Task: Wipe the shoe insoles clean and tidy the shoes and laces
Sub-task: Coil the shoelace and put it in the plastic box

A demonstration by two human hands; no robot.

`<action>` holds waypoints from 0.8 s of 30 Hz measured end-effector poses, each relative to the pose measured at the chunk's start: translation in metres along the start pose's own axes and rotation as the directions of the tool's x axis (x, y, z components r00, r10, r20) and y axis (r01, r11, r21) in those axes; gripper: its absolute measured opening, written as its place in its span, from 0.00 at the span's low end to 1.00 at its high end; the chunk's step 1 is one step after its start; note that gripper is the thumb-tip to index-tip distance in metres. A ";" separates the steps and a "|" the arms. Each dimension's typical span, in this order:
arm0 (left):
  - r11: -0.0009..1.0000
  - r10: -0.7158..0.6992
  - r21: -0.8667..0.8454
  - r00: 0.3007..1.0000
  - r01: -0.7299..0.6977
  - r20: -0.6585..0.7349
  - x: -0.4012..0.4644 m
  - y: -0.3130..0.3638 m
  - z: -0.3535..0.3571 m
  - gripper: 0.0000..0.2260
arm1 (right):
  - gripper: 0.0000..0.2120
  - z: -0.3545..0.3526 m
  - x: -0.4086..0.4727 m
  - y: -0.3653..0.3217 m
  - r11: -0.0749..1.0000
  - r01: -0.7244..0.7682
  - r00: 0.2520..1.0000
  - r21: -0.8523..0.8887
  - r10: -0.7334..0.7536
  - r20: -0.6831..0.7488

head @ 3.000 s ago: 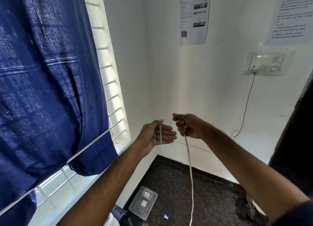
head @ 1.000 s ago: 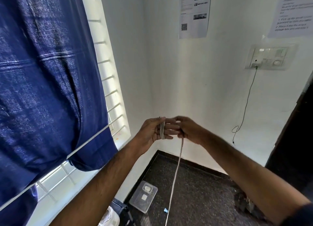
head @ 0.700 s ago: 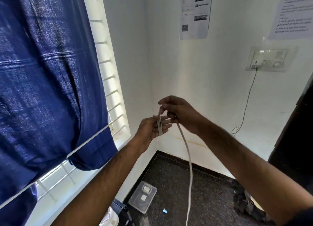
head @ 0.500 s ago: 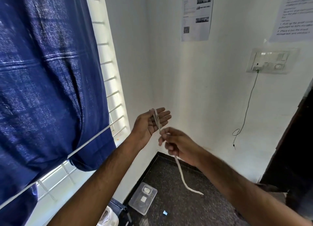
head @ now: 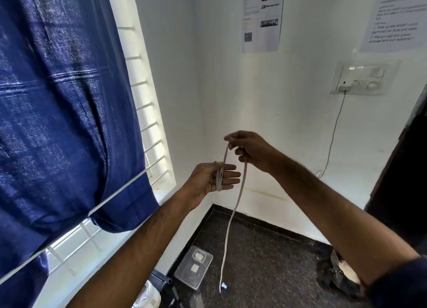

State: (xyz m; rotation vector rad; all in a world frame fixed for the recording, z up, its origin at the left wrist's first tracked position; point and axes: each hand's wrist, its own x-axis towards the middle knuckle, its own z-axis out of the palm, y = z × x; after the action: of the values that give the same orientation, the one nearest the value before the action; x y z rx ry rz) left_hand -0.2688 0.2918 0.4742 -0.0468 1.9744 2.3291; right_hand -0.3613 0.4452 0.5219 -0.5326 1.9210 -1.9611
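Bottom edge, below both grips: a white shoe (head: 147,296) cut off by the frame, only a rounded part showing; dark object beside it, unidentifiable. Far lower right, a dark crumpled item (head: 338,276) on the floor, partly hidden behind the right forearm; could be the other shoe, cannot tell.

On the floor, below the left hand: clear plastic box (head: 194,269), lid on, small white contents indistinct. A small pale-blue scrap (head: 223,285) lies by the free end of the lace.

Lace (head: 233,213), white and flat: several turns wound round the left fingers, then up to the right hand, then hanging straight down with its tip just above the floor. Turn count unreadable.

Left hand (head: 213,177): palm up and turned inward, fingers straight and together, pointing right; the coil sits across them. Thumb hidden behind the hand. Grip not closed; the lace is carried on the straight fingers.

Right hand (head: 248,149): above and just right of the left, well apart from it, knuckles toward camera, fingers curled, pinching the lace at the top of its loop. Fingertips partly hidden by the hand itself.

Left of the grips: blue curtain (head: 60,113) over a barred window. Beyond: white wall with printed sheets (head: 261,18), text too blurred to read; switch plate (head: 358,79) with a thin cable trailing down.
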 end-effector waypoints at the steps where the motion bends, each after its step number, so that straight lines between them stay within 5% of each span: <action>1: 1.000 -0.003 -0.019 1.000 0.002 -0.025 0.001 -0.001 0.000 0.17 | 0.07 0.003 -0.003 -0.009 0.999 0.037 0.999 -0.015 -0.036 0.027; 6: 0.979 0.070 -0.172 0.975 -0.108 -0.211 0.006 0.007 -0.007 0.15 | 0.08 0.027 -0.039 0.003 0.994 0.086 0.982 0.068 -0.096 0.163; 13: 0.947 0.160 -0.257 0.977 -0.192 -0.138 0.001 0.018 -0.009 0.15 | 0.10 0.032 -0.064 0.101 0.959 -0.235 0.930 0.159 0.175 0.322; 18: 0.980 0.152 -0.127 0.988 -0.156 -0.037 -0.006 0.013 -0.009 0.16 | 0.11 0.005 -0.033 0.091 0.959 -0.267 0.962 0.095 0.259 0.088; 24: 1.000 0.023 -0.008 1.000 -0.022 0.018 -0.006 -0.003 -0.004 0.17 | 0.12 0.004 -0.004 0.008 0.998 -0.019 0.999 -0.066 0.021 0.025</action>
State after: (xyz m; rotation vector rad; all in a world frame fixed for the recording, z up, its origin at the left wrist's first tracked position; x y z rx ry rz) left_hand -0.2625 0.2881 0.4714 -0.0041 1.9673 2.3428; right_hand -0.3562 0.4431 0.5136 -0.5517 1.9732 -1.8750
